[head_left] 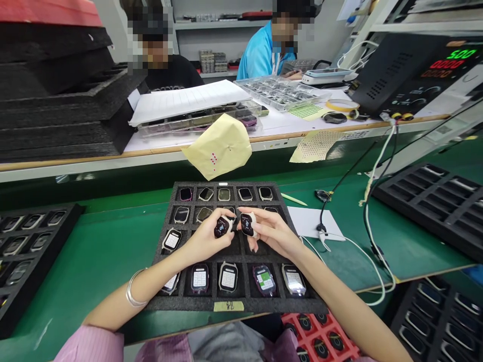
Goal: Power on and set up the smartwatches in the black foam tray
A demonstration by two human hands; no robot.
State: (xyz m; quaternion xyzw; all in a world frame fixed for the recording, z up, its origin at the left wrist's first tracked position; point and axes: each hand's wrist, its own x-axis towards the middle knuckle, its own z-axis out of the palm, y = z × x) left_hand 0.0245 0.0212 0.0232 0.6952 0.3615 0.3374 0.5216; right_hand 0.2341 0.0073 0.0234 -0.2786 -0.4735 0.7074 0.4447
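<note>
My left hand [213, 234] grips a smartwatch body [222, 227] with a lit dark screen. Close beside it, my right hand [269, 229] holds a second smartwatch body [247, 224], pale-cased, its screen also lit. Both are held above a black foam tray [241, 303] divided into compartments. In its front row lie several strapless watches with lit white screens, such as this watch [228, 276]; one watch [264, 280] shows green on its display. Dark-screened watches [224, 194] fill the back row. My hands partly hide the middle compartments.
Further foam trays of watches stand at left [56, 261], right [426, 201] and lower right [422, 317]. A red tray [320, 342] is below the table edge. White cables [373, 251], a green pen [294, 199] and a power supply [407, 75] are at right. Two people sit opposite.
</note>
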